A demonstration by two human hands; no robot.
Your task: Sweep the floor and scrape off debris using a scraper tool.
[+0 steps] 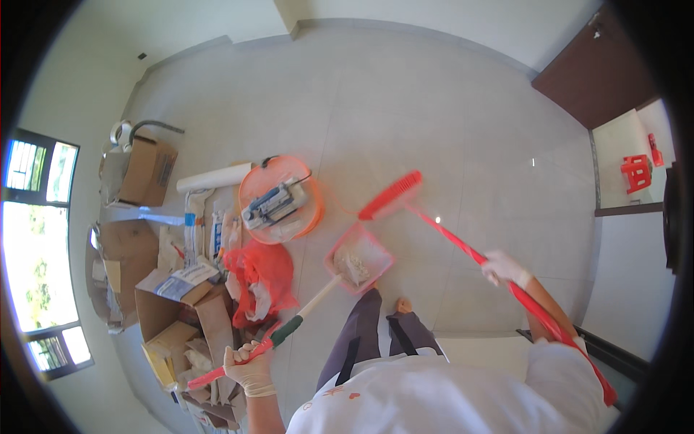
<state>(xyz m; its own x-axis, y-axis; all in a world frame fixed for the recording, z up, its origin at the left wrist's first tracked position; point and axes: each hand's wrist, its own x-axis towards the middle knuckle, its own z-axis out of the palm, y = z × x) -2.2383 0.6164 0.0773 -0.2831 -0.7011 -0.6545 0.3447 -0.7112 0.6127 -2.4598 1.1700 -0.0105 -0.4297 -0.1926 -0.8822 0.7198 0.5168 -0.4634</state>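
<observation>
on a grey tiled floor (pixel 470 159), a gloved right hand (pixel 507 270), the nearer one, closes around a red broom (pixel 463 244), its head (pixel 391 194) ahead and leftward, long axis slanting away to the right. the gloved left hand (pixel 249 369) grips the handle of a pink dustpan (pixel 359 242) holding pale debris (pixel 352 269), its pan ahead and to the right, just beside the broom's near end, well apart from the floor's right edge.
</observation>
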